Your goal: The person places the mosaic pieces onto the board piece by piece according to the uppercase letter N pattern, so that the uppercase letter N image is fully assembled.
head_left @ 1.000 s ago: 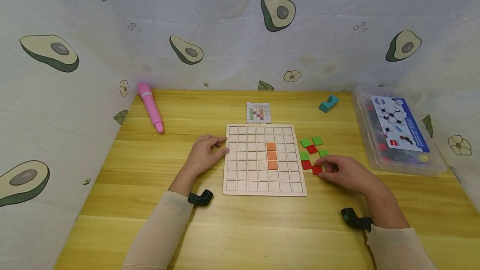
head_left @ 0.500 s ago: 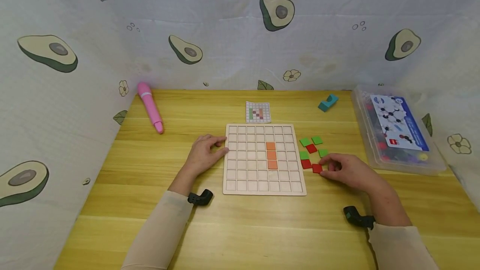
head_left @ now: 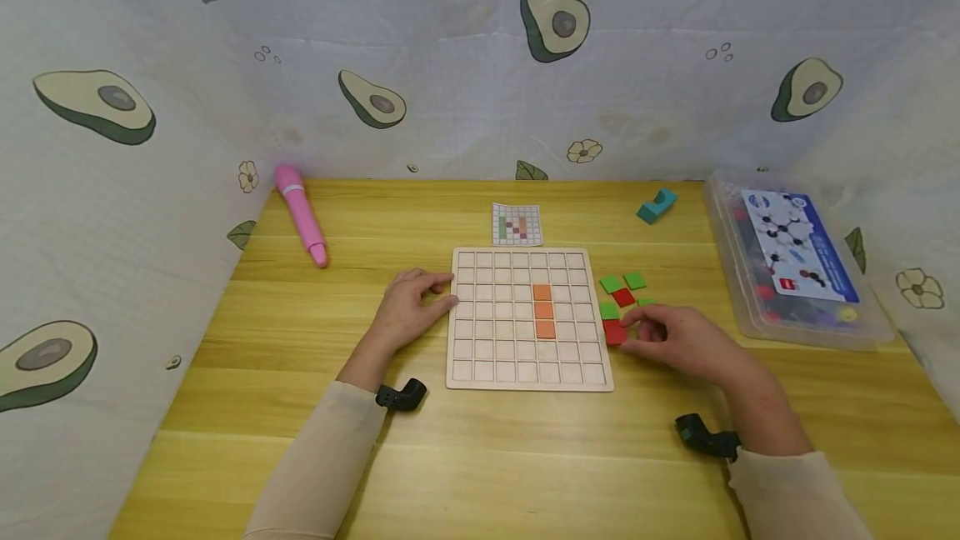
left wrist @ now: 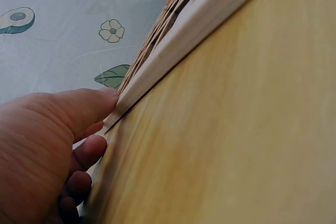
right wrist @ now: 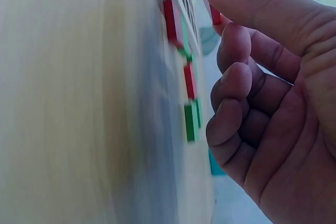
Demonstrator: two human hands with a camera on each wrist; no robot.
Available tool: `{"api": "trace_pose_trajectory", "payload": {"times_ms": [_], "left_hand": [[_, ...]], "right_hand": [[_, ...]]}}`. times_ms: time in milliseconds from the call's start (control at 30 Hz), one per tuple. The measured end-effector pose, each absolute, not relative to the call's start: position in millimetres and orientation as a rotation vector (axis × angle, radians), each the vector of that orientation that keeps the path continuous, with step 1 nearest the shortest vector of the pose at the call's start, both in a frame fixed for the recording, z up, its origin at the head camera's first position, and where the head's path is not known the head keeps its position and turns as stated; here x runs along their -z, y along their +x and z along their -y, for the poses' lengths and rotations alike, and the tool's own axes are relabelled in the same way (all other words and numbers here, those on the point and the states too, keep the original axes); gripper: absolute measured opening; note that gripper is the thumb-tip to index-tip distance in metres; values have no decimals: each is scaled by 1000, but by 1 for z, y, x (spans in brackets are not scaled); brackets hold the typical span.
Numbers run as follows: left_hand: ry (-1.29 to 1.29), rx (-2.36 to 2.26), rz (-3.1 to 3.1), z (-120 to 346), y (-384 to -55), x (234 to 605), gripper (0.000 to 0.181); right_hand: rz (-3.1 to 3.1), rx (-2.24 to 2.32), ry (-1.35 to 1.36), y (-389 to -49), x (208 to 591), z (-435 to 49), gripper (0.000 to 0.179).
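Note:
A square wooden grid board [head_left: 493,355] lies mid-table with 3 orange tiles [head_left: 543,311] in one column of its cells. My left hand [head_left: 405,307] rests at its left edge, index finger and thumb touching the rim; the other fingers curl loosely in the left wrist view. By the board's right edge, my right hand [head_left: 686,342] pinches a red tile [right wrist: 216,15] between thumb and index finger. In the head view this tile overlaps another red one beside the board. Several green tiles [head_left: 634,280] and a further red tile [head_left: 623,297] lie just beyond that hand.
Behind the board lies a small pattern card [head_left: 517,226] with a coloured grid. A pink microphone-shaped stick [head_left: 302,215] lies at the left, a teal block [head_left: 657,206] at back right. A clear plastic box [head_left: 798,261] stands at the right. A printed cloth hangs behind.
My right hand first slides slightly right with the red tile on the table, then moves left with it towards the board. The left hand stays at the board's edge.

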State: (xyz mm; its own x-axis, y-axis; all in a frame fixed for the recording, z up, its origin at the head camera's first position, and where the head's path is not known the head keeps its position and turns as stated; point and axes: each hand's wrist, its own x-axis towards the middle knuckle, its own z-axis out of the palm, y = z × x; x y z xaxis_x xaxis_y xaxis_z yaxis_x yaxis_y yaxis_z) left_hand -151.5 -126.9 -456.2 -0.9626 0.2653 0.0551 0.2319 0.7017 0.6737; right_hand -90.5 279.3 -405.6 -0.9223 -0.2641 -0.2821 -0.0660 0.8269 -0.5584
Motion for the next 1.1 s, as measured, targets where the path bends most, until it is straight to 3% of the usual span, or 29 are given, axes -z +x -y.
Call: {"api": "trace_pose_trajectory", "payload": {"times_ms": [1100], "left_hand": [[429,-1119,-2860,128,-151,455,41]], "right_hand": [[-2568,778,-521,-99,406,-196,18]]}}
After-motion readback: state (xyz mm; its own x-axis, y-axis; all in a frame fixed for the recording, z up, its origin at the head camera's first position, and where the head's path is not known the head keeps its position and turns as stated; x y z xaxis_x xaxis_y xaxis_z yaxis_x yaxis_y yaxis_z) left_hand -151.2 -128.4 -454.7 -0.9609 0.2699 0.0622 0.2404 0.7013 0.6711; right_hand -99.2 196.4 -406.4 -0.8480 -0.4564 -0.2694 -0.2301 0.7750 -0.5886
